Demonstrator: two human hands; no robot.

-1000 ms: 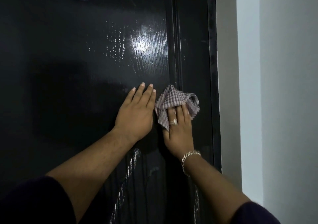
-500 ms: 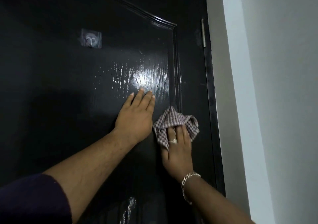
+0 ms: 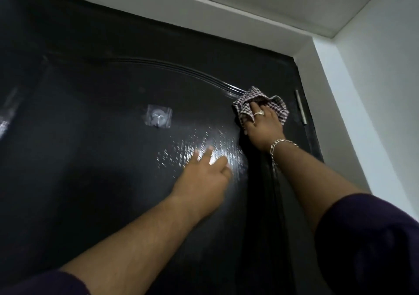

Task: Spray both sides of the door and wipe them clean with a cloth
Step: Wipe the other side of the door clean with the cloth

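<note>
A glossy black door [image 3: 95, 163] with a raised arched panel fills most of the view. My right hand [image 3: 263, 124] presses a crumpled checked cloth [image 3: 280, 109] against the door's upper right, at the end of the arched moulding. My left hand [image 3: 204, 176] lies flat on the door lower down, fingers spread over a patch of wet spray droplets [image 3: 192, 149] that shine in the light. No spray bottle is in view.
A clear adhesive hook [image 3: 158, 118] is stuck to the door panel left of the cloth. A metal hinge [image 3: 300, 107] sits on the door's right edge. A white wall [image 3: 374, 95] runs along the right and a white ceiling [image 3: 260, 2] above the frame.
My right hand has slid the cloth upward along the door's right side to the top of the panel. My left hand stays on the door, and my view has tilted up.
</note>
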